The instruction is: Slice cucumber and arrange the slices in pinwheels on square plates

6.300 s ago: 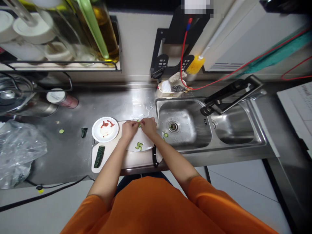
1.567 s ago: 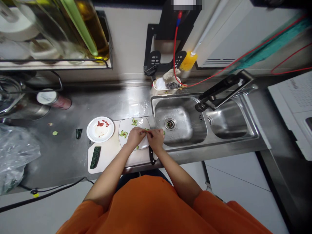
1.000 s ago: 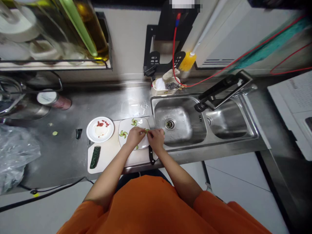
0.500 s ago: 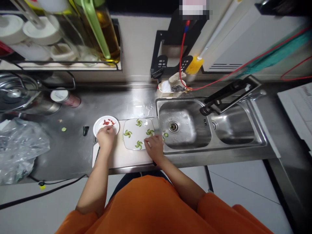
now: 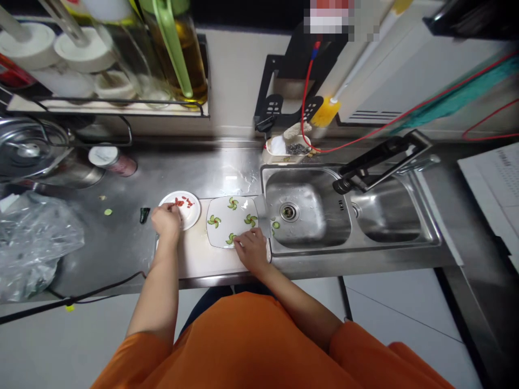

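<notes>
My left hand (image 5: 166,220) is at the left rim of a round white plate (image 5: 194,219) holding small red pieces (image 5: 184,202). Its thumb and fingers are pinched together near those pieces; whatever is between them is too small to make out. My right hand (image 5: 253,251) reaches over the lower right corner of a squarish white plate (image 5: 230,220). Pinwheels of green slices with red centres lie on that plate, and my right fingertips are drawn together beside the lowest pinwheel (image 5: 231,239). What they hold, if anything, is hidden. Under both plates lies a pale cutting board (image 5: 198,260).
Right of the board is a double steel sink (image 5: 306,237) with a black faucet (image 5: 357,167). Green scraps (image 5: 275,225) lie at its left edge. On the left counter are a dark green chunk (image 5: 144,215), a pink canister (image 5: 121,163) and a clear plastic bag (image 5: 38,243).
My left hand has drawn back leftward from over the red pieces to the round plate's rim. My right hand has shifted left and down, from the right pinwheel towards the lowest one.
</notes>
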`<state>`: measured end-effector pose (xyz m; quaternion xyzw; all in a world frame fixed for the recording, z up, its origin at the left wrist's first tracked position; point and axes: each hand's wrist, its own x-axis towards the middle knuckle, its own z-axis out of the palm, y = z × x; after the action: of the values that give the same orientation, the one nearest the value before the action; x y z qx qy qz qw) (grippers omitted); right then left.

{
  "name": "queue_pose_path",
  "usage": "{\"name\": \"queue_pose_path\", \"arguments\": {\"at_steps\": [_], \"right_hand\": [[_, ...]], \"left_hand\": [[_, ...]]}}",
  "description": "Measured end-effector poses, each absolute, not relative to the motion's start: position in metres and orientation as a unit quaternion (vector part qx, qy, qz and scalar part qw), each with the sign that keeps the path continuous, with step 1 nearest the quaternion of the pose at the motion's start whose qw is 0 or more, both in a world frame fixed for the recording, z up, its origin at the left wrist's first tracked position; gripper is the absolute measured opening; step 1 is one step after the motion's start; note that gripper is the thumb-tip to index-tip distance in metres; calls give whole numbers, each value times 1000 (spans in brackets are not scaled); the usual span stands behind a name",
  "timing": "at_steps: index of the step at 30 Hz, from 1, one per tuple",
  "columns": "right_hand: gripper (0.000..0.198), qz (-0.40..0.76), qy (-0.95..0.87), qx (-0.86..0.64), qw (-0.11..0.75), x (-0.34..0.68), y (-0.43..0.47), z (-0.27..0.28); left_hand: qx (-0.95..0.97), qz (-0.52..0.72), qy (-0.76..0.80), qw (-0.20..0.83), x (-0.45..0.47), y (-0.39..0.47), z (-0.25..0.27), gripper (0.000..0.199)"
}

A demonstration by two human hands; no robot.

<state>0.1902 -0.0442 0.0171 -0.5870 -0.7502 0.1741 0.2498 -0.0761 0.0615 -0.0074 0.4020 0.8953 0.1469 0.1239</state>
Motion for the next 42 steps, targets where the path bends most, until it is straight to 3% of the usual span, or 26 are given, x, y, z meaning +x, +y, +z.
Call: {"name": "queue_pose_path", "arguments": {"at_steps": [12,17,25,42], "right_hand": [[16,149,-725,-628,242,204,-32,21],[15,152,-696,-667,221,219,-21,26],[13,265,-719,-609,205,202,-25,14],[13,340,-681,-622,184,191,-22,3]], "left_hand": [[420,167,884,123,-62,28,14,27],[475,245,819,207,-33,1,30,26],[546,267,675,418,27,-36,16,21],[524,258,666,464,36,-39,7,21]]}}
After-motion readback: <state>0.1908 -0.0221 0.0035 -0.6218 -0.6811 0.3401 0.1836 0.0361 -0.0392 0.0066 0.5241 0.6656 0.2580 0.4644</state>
